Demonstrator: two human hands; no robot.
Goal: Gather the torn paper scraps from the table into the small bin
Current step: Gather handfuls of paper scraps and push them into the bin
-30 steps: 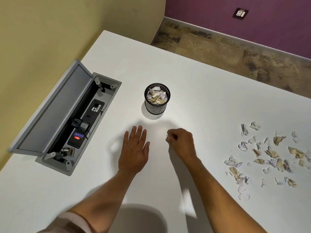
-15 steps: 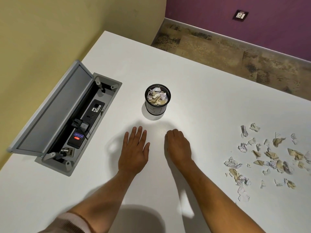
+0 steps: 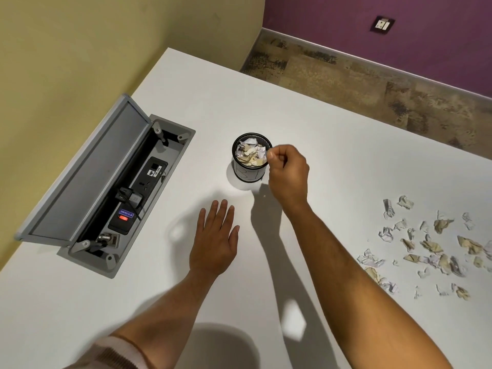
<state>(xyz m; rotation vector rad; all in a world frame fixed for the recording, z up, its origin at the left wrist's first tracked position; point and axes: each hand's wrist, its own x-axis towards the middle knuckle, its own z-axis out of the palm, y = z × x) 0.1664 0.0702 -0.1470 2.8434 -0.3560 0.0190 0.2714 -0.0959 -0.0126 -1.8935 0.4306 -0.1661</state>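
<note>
A person's right hand (image 3: pixel 288 175), which half a second ago was lying on the white table (image 3: pixel 332 161), is now hovering at the rim of the small black mesh bin (image 3: pixel 250 166), fingertips pinched together; whether they are holding a scrap cannot be told. The left hand (image 3: pixel 214 242) is resting flat, fingers straight. Many torn paper scraps (image 3: pixel 431 246) are still lying well apart to the right.

I see a black mesh bin (image 3: pixel 251 166) packed with white and tan crumpled scraps (image 3: pixel 250 155) on a white table (image 3: pixel 332 161). More white and tan paper scraps (image 3: pixel 431 246) dot its right side. Beyond lie a grey cable box (image 3: pixel 106 187), a yellow wall (image 3: pixel 80 49), a purple wall (image 3: pixel 426 35) and mottled brown flooring (image 3: pixel 372 83).
</note>
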